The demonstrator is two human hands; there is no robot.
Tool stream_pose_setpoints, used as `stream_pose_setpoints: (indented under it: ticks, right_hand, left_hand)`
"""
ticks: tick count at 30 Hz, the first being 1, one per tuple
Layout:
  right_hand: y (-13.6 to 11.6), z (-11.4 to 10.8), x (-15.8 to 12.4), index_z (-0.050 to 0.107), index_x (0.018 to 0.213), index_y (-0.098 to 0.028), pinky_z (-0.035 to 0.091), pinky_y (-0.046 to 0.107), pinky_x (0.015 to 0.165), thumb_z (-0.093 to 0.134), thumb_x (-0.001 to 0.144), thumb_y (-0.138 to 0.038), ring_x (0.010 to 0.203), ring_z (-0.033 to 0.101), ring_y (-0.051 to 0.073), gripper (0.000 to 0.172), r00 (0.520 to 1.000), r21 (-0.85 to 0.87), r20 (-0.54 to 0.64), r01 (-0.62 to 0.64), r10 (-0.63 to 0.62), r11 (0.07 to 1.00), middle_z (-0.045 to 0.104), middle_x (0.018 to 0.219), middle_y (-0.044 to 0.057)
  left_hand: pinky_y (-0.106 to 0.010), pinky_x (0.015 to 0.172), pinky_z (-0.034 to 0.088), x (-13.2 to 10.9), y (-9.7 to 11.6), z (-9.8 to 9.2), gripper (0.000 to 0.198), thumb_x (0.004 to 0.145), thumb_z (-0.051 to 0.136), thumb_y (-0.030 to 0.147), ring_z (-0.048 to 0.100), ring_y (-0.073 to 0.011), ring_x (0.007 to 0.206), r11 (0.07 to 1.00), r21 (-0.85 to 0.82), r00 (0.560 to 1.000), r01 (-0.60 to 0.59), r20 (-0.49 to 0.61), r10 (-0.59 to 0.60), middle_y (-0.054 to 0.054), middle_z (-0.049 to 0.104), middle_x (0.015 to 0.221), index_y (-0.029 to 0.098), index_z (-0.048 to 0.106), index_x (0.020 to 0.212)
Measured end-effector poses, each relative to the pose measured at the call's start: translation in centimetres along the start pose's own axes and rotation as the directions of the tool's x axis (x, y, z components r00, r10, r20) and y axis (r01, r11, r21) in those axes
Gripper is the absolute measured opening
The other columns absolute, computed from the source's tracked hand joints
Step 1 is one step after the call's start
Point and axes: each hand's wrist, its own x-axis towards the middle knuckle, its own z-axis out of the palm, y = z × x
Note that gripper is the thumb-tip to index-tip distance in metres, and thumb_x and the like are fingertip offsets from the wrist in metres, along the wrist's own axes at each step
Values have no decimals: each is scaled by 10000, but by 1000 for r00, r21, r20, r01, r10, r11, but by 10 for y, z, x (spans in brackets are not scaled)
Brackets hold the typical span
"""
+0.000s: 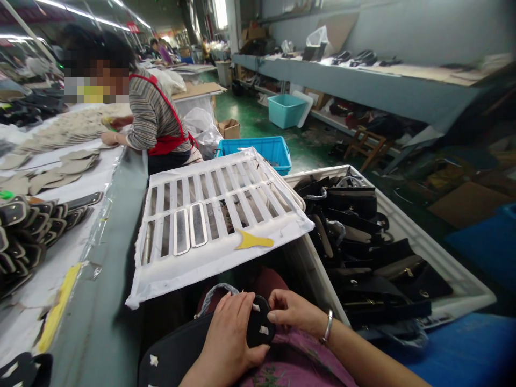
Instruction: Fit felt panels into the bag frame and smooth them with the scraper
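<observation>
Black and flat, the shoe-upper piece [258,322] sits low in the middle of the frame, over the person's lap, with small white tabs showing on it. At its left the left hand [228,338] lies over it, fingers spread across the top and thumb curled under its lower edge, gripping it. From the right the right hand [294,312] reaches in with bent fingers, fingertips pinching the piece's right edge; a silver bracelet [327,327] circles that wrist. Just above the hands a white slotted tray [217,252] tilts across the centre, a yellow scrap [253,241] lying on its lower part. Right of it, a white bin [459,279] is filled with stacked black pieces and straps. Further up, a blue crate [266,148] stands on the green floor. In the upper left, a co-worker in a striped top and red apron [155,123] bends over a table of tan cut-outs.
</observation>
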Motion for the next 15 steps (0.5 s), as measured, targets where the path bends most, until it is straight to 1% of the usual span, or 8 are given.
stream_pose_setpoints:
  ticks: [5, 8, 10, 11, 12, 13, 14, 15]
  right_hand:
    - [-20, 19, -3, 433, 787, -131, 332, 178, 398, 599, 692, -268, 443, 423, 54, 235, 984, -219, -173, -70, 32, 973, 472, 621, -47]
    - [-31, 23, -6, 448, 786, -132, 346, 195, 425, 554, 706, -243, 487, 441, 72, 173, 978, -351, -200, -125, 56, 928, 475, 631, -34]
    - [-39, 20, -10, 493, 813, -127, 406, 224, 505, 544, 733, -278, 572, 488, 100, 177, 976, -490, -218, -129, 22, 862, 521, 678, -4]
    - [-43, 18, -13, 520, 876, -123, 445, 244, 579, 539, 749, -299, 644, 521, 117, 217, 969, -565, -247, -120, -29, 816, 559, 745, 20]
    - [-47, 17, -15, 533, 972, -120, 475, 270, 686, 541, 758, -319, 753, 552, 139, 293, 956, -647, -272, -96, -111, 756, 590, 858, 52]
    - [-51, 18, -16, 515, 1095, -120, 474, 303, 812, 556, 757, -344, 896, 558, 168, 408, 940, -732, -270, -59, -209, 678, 588, 1006, 86]
    - [-55, 20, -16, 462, 1217, -125, 438, 344, 928, 578, 747, -380, 1045, 521, 200, 547, 928, -814, -225, -12, -297, 581, 542, 1157, 114]
    - [-58, 25, -14, 395, 1313, -133, 377, 386, 1017, 607, 729, -433, 1175, 443, 233, 690, 922, -887, -124, 62, -366, 458, 461, 1285, 131]
  left_hand:
    - [-569, 1051, 326, 7, 7, 4, 679, 540, 650, 295, 534, -287, 1081, 999, -37, 1000, 22, -1, -22, -142, 591, 1138, 86, 525, 1174]
    - [-592, 1049, 320, 3, 0, -3, 760, 531, 713, 383, 533, -298, 1103, 1000, -11, 1000, -18, -15, 18, -133, 588, 1179, 108, 491, 1204]
    - [-615, 1000, 365, -15, -18, -17, 927, 522, 735, 499, 492, -336, 1165, 998, 54, 996, -45, -72, 49, -154, 534, 1271, 121, 389, 1294]
    - [-601, 973, 400, -29, -29, -26, 959, 544, 720, 539, 474, -339, 1187, 997, 75, 992, 1, -127, 9, -158, 501, 1308, 139, 336, 1326]
    - [-568, 942, 437, -47, -42, -35, 930, 584, 691, 554, 474, -330, 1188, 993, 73, 978, 92, -195, -77, -153, 489, 1318, 164, 308, 1337]
    - [-498, 932, 461, -66, -55, -45, 745, 677, 630, 516, 511, -282, 1149, 958, -2, 917, 288, -288, -276, -118, 525, 1273, 201, 354, 1294]
    - [-422, 860, 499, -86, -66, -52, 584, 729, 569, 536, 579, -242, 1026, 875, -119, 815, 469, -325, -480, -88, 590, 1148, 215, 434, 1197]
    - [-376, 799, 499, -105, -76, -58, 518, 738, 531, 579, 606, -220, 901, 753, -251, 685, 609, -313, -658, -57, 626, 989, 211, 483, 1100]
